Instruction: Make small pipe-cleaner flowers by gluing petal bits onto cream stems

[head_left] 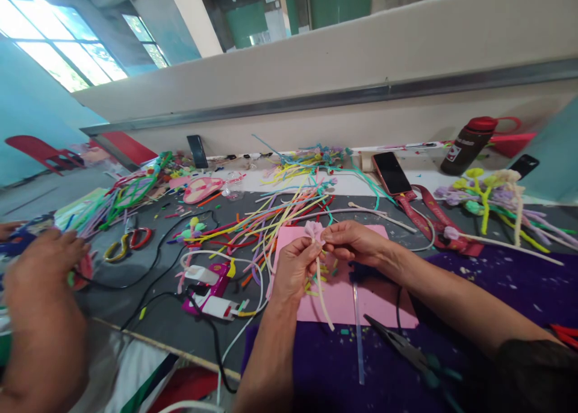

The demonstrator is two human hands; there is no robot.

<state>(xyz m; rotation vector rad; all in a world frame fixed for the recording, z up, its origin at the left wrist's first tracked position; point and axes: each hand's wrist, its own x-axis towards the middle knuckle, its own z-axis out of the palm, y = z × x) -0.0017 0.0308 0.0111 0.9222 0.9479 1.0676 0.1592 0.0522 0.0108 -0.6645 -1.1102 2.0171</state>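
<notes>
So a little pale-pink fuzzy flower (313,229) is being held up over the pink sheet (325,310), pretty much right in the middle of the workspace. Its base is pinched between the thumb and fingers of the left hand (298,262), with the cream stem (322,295) left dangling below. The right side of the bloom is nipped by the fingertips of the right hand (351,239), though exactly which bit is gripped can't be told. Some yellow snippets (311,291) are scattered on the sheet underneath. A clear stick (359,341) is laid across its lower edge, and next to that some pliers (404,345) are parked on the dark purple cloth (325,374). Behind the hands a messy pile of fuzzy stems (275,217) is spread over the grey tabletop (171,223). Off to the right, a phone (392,173) is propped up near a dark bottle (467,147) with a red lid, and over on the left a co-worker's hand (56,253) can be seen.
</notes>
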